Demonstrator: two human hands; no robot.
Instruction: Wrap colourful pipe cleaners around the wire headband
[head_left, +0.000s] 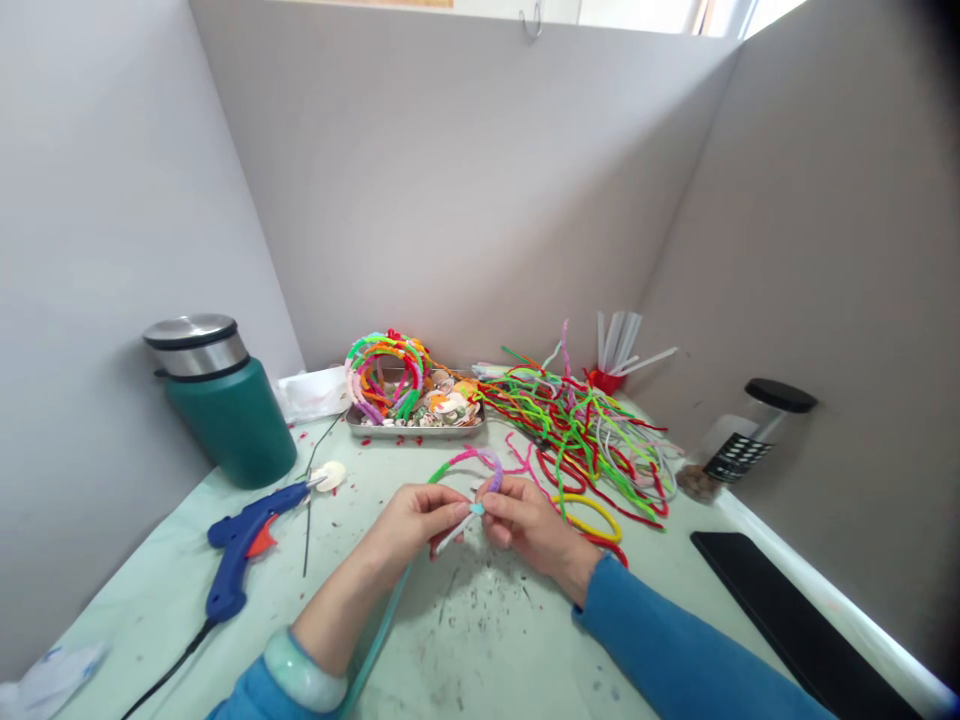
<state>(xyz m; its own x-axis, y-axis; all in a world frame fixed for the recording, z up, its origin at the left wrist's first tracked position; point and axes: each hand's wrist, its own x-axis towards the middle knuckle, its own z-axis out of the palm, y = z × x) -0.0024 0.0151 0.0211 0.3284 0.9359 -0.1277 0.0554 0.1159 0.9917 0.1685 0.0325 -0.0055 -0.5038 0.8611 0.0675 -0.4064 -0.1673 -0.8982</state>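
A multicoloured fuzzy strip (469,455), green, pink and purple, curves in an arc above my hands at the middle of the table. My left hand (431,513) is closed, its fingertips pinching near a light blue piece (478,509) and a white end (452,535) that points down to the left. Thumb and fingers of my right hand (514,510) press together on the purple end of the strip, beside the light blue piece. The two hands nearly meet. A pale teal length (382,630) runs from under my left hand down to the bottom edge.
Left are a green bottle (232,420) and a blue glue gun (238,550). A metal tray (420,431) holds shells and coloured rings. Right of it lie tangled pipe cleaners (577,415), white sticks (619,340), a jar (739,445) and a black slab (795,620). Grey panels surround the table.
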